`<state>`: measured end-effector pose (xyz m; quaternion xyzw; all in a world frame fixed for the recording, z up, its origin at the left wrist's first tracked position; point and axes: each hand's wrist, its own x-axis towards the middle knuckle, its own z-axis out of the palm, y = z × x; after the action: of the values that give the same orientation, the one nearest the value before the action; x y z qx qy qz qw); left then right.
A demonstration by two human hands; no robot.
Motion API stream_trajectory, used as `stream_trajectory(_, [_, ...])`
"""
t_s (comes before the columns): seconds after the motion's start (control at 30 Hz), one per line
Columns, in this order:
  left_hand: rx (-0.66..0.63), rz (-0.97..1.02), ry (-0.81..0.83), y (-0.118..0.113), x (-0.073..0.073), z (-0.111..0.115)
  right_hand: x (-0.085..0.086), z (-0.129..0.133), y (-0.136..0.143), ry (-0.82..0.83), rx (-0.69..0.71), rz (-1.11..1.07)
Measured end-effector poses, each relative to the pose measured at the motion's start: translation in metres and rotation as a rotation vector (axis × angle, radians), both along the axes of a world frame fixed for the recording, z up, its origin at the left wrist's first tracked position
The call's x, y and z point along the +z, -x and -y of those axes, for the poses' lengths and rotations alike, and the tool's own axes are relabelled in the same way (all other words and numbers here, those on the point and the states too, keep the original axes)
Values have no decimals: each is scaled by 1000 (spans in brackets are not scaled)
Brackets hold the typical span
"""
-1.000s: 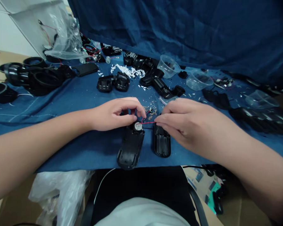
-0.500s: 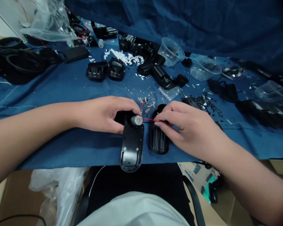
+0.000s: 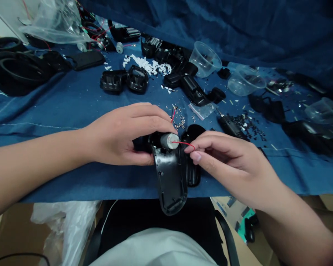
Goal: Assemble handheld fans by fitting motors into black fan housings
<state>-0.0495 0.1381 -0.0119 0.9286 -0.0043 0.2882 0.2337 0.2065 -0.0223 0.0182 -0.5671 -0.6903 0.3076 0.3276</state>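
My left hand [image 3: 130,135] wraps round the upper end of a black plastic housing [image 3: 172,184], whose rounded lower end hangs over the table's front edge. At the housing's top sits a small silver motor [image 3: 170,141], close to my left fingertips. A red wire [image 3: 183,143] runs from the motor's face to my right hand [image 3: 224,159], where thumb and index finger pinch its far end. Another short red wire [image 3: 173,113] sticks up behind my left fingers. Behind the housing lies a second black shell [image 3: 193,173], partly hidden by it and by my right fingers.
Loose screws [image 3: 180,120] and white bits [image 3: 150,65] lie beyond my hands on the blue cloth [image 3: 72,111]. Black shells [image 3: 113,81], a dark screwdriver-like tool [image 3: 230,125] and clear cups [image 3: 204,59] stand around. Clear plastic bags [image 3: 55,22] are at the back left.
My left hand and the housing have moved right, and the housing has tilted, now overlapping the second shell. My right hand has shifted slightly right and down, still with the wire, which now bends.
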Motion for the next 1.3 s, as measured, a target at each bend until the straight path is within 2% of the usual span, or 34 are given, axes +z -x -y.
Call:
stream_trajectory(0.13, [-7,42,-89,1,0,6,3,5,4,188,-21,-262])
stream_trajectory(0.23, [2,49,-100,1,-1,8,2,7,6,181,-13,-316])
stream_trajectory(0.37, [2,46,-110,1,-2,10,-3,7,5,156,3,-285])
stream_trajectory(0.47, [2,44,-120,1,-2,10,-5,8,4,79,-8,-195])
stream_trajectory(0.67, [13,33,-141,0,-9,6,-5,5,2,-272,-62,214])
stream_trajectory(0.9, [36,-54,-120,0,-12,2,-5,1,-3,-342,-79,338])
stream_trajectory(1.03, [44,-142,-77,2,-5,3,-2,-1,-10,-321,13,381])
stream_trajectory(1.23, [129,-207,-45,4,1,4,-1,-16,-25,-295,300,387])
stream_trajectory(1.3, [138,-227,-41,3,0,3,-3,-20,-28,-296,313,370])
